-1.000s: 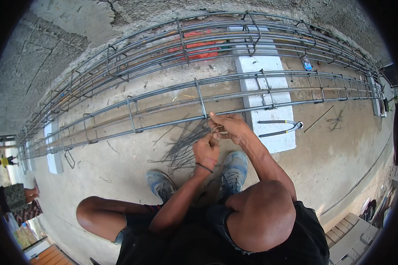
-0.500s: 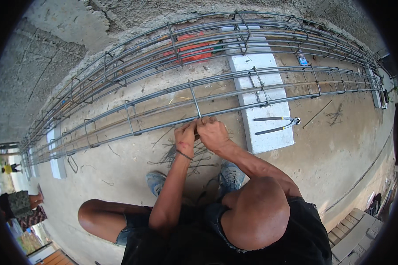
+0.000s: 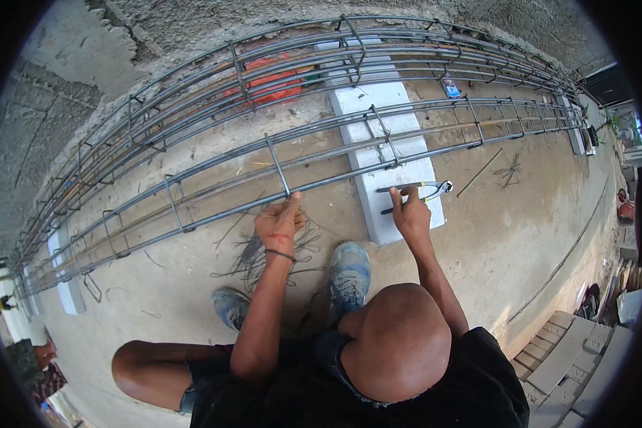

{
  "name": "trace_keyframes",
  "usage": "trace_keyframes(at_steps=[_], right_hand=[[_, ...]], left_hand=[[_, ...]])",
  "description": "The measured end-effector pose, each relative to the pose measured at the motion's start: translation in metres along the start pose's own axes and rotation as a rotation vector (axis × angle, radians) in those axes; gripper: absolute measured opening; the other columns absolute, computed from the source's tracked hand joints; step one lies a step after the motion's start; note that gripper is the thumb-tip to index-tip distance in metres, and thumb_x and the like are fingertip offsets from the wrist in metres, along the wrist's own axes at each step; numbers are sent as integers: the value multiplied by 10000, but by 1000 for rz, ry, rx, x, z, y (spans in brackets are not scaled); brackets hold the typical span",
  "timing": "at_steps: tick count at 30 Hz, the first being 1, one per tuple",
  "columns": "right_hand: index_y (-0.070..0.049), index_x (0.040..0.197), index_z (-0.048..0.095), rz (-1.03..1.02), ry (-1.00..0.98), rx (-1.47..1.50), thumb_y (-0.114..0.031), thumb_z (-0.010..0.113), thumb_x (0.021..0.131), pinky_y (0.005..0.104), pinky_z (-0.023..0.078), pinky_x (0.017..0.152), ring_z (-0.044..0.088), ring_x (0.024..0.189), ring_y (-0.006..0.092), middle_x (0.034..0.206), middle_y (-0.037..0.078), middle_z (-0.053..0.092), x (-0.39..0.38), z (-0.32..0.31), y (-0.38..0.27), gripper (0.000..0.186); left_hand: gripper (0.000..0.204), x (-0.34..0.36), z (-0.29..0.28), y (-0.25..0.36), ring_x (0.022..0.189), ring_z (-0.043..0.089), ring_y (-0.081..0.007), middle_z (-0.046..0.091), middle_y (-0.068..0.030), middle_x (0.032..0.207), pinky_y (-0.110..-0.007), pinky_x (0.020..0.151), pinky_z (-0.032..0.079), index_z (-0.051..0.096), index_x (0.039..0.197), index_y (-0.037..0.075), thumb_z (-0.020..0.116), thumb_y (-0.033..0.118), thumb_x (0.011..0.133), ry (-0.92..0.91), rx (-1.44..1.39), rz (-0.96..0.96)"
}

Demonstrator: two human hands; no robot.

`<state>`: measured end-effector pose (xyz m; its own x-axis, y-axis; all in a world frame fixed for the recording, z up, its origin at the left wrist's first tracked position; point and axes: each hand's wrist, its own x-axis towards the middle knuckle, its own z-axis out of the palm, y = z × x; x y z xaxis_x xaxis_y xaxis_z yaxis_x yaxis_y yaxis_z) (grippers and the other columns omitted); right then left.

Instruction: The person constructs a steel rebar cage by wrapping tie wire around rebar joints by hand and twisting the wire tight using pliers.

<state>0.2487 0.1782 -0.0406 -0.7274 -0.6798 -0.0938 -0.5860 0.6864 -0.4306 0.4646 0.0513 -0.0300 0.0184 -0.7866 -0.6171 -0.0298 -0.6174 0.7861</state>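
My left hand [image 3: 279, 221] is closed beneath a steel stirrup [image 3: 277, 165], its fingertips at the corner where that meets the near long bar [image 3: 250, 205] of a rebar cage. What it pinches there is too small to make out. Further right, my right hand [image 3: 412, 215] has its fingers on the dark handles of end-cutting pincers [image 3: 437, 190]. The pincers lie on a white block [image 3: 374, 222], and the hand covers part of their handles. Loose bent tie wires [image 3: 253, 251] are heaped on the floor below my left hand.
A second rebar cage [image 3: 214, 84] runs behind the near one, along a rough concrete wall [image 3: 85, 50]. A red bag [image 3: 274, 82] lies behind the bars. More wire [image 3: 508, 171] and a thin rod [image 3: 479, 172] are on the floor at right. Boxes [image 3: 549, 357] stand lower right.
My right hand has left the stirrup corner and moved right to the pincers. My left hand stays at the corner. The whole view has shifted, so the scene sits further left.
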Motion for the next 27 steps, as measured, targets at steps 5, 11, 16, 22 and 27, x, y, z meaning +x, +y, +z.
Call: trace_keyframes(at_steps=[5,11,16,22,27], right_hand=[[83,989,435,302,32,-199,-608,500,830,498,499,689,633,754,458,770,299,630,32,-5,7,712],[58,959,506,510,-35,213,-369,586,763,407,530,669,644,705,340,789,191,632,16,-11,17,477],[11,1024,550,459,-308,1361,49,439,671,333,554,782,618,837,200,887,120,576,-44,-36,18,371],[-28,1232,512,-51,-743,742,191,387,681,325,418,968,546,1068,208,1170,118,540,-80,-13,-33,606],[-72,1347,430,-96,-1073,776,158,361,678,309,342,1012,479,1195,235,1274,143,499,-62,-1,-53,711]], left_hand=[[170,3,7,-12,512,605,-159,634,-123,686,-267,447,523,631,765,-44,727,96,784,-20,-113,202],[110,3,-2,-15,543,614,-197,636,-142,712,-304,486,540,630,799,-39,700,46,795,-109,-317,109],[130,0,-15,-17,646,637,-201,646,-137,769,-312,606,565,644,903,-52,658,56,832,-272,-340,77],[144,-11,-16,-12,658,636,-182,643,-128,807,-311,619,569,638,954,-68,622,25,847,-247,-304,114],[140,-20,-6,-8,653,625,-172,627,-122,785,-281,582,555,609,964,-83,611,-16,842,-151,-328,137]])
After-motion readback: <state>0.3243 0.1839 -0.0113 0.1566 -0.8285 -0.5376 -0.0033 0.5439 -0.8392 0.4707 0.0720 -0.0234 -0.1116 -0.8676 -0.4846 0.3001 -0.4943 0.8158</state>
